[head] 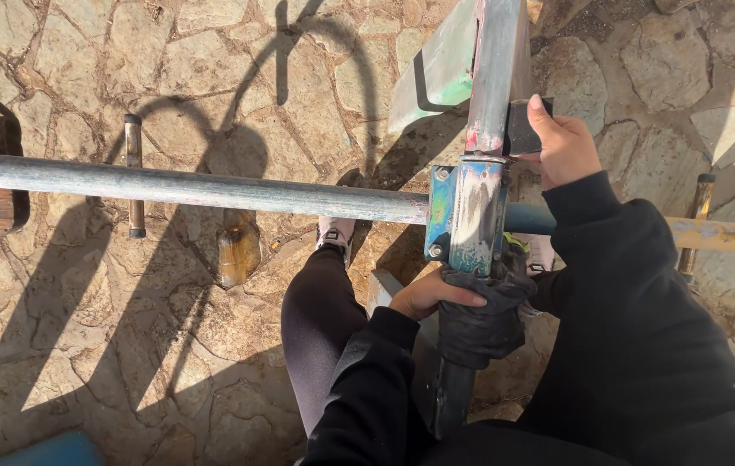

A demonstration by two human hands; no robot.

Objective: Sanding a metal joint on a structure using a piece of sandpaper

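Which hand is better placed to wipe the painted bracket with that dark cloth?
Probably the left hand: it holds the dark cloth bunched round the bar just below the blue bracket. The right hand is above it, pressing a dark block against the upper bar.

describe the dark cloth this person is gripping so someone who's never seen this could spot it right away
Follow the long grey horizontal pipe to where an upright painted bar crosses it at a blue bracket. Just below, the left hand grips a black cloth bunched around the bar: the only soft, crumpled thing among hard metal.
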